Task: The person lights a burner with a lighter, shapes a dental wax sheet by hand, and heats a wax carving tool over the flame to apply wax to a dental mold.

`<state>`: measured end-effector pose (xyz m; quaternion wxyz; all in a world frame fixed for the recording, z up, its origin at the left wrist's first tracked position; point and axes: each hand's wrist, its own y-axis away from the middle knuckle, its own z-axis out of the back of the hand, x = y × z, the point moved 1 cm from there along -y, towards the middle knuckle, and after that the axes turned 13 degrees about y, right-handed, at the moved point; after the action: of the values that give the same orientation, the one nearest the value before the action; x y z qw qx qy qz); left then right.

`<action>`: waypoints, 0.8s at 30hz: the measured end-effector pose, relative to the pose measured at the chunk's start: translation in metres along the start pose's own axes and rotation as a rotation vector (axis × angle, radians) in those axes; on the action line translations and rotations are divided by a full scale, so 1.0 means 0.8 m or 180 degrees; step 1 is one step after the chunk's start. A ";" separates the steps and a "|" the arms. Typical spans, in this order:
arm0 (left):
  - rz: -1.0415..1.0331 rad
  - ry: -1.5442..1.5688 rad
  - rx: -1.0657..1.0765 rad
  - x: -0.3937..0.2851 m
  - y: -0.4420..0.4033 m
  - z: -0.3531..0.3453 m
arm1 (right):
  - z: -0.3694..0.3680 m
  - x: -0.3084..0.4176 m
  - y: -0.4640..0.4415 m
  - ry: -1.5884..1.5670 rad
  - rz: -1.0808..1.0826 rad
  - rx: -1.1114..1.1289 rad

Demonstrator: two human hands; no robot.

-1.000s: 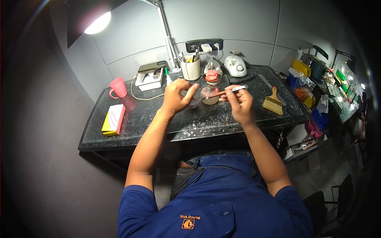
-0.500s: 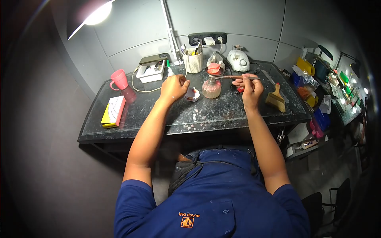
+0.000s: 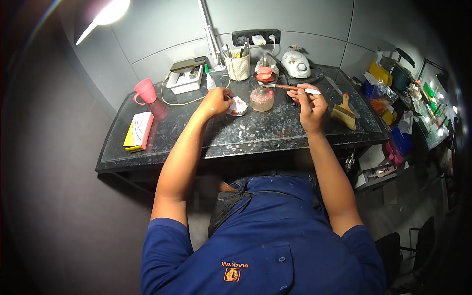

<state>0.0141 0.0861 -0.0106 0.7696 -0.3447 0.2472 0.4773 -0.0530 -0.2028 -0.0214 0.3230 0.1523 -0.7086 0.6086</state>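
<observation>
My right hand (image 3: 310, 105) pinches a brown-handled tool (image 3: 290, 87) with a white end. The tool's tip points left, over the neck of a glass burner (image 3: 261, 100) with pinkish stains. Just behind the burner, pink pieces (image 3: 264, 73) rest on a small raised holder. At the left, my left hand (image 3: 219, 100) has its fingers closed at the edge of a small white piece with red marks (image 3: 237, 106), low over the black table (image 3: 196, 140).
A white tray (image 3: 185, 81), pen holder (image 3: 238, 67) and white machine (image 3: 296, 64) stand along the back. A pink cup (image 3: 145, 91) and a yellow-pink box (image 3: 139, 131) are at the left. A brush (image 3: 343, 113) lies at the right.
My left hand has come to the white piece and closed at its edge. My right hand moved the tool right and back, so its tip now lies over the burner's neck.
</observation>
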 end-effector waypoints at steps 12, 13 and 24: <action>0.0079 0.0008 0.0154 0.001 -0.002 0.001 | 0.000 -0.002 0.001 0.0080 -0.0062 0.0037; 0.0113 -0.0022 0.0167 0.000 -0.002 0.001 | 0.000 -0.003 0.002 0.0080 -0.0054 0.0036; -0.0213 0.0442 -0.0826 -0.020 0.002 0.007 | -0.001 -0.004 0.006 0.0124 -0.0086 0.0145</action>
<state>0.0059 0.0819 0.0037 0.7150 -0.4815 0.2244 0.4544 -0.0532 -0.2016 -0.0268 0.3414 0.1574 -0.6860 0.6229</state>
